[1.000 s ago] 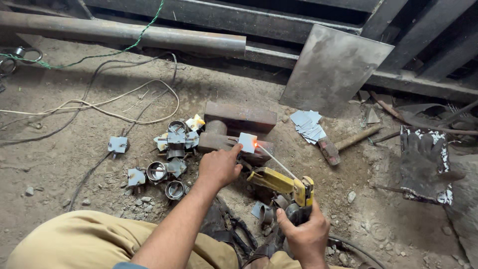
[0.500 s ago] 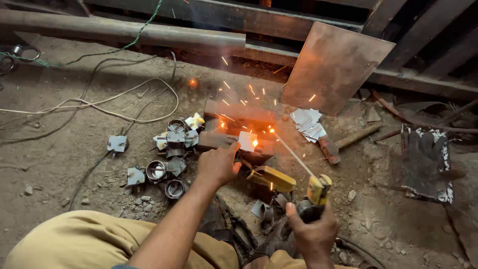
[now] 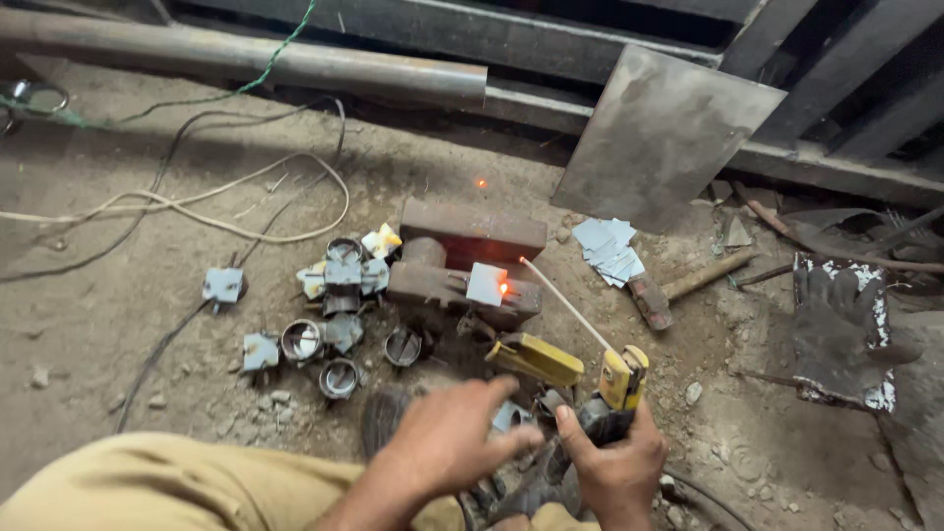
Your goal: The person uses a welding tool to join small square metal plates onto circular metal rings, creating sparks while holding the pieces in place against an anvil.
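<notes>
Right hand clenched around yellow electrode holder, welding rod angled toward glowing small square plate, left hand released, fingers loose, hovering near floor

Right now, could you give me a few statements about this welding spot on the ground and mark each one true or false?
1. The right hand grips the yellow electrode holder. True.
2. The rod touches the glowing spot. False: its tip sits just beside the glow on the small plate, apart from it.
3. A hammer lies on the ground right of the workpiece. True.
4. The left hand rests on the small plate. False: it is near the person's lap, close to the right hand.
5. A glove lies at far right. True.
</notes>
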